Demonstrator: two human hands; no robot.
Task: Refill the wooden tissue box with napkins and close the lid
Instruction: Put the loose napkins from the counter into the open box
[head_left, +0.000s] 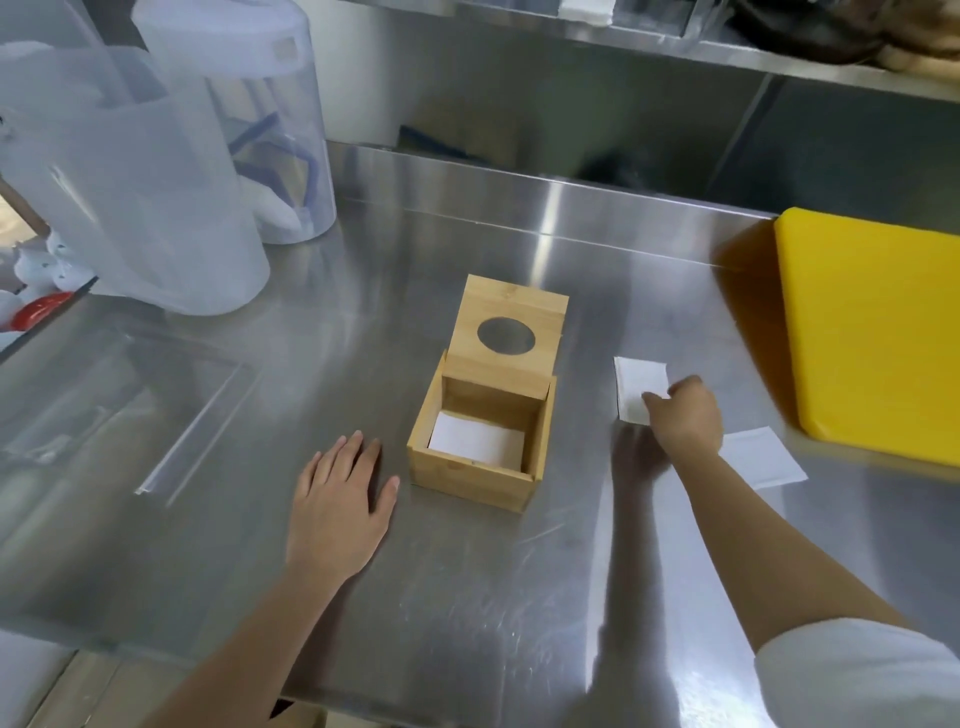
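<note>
Your right hand (685, 415) pinches the white folded napkin (636, 387) right of centre while your left hand (335, 512) lies open and flat, so the open square bamboo tissue box (480, 467) may slide if bumped.

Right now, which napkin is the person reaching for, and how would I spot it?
Start at the big yellow board on the right of the steel counter, then look left toward the open wooden box. Between them lie two white napkins. It is the farther napkin, under the right hand fingertips; the nearer napkin lies untouched beside the wrist.
</note>
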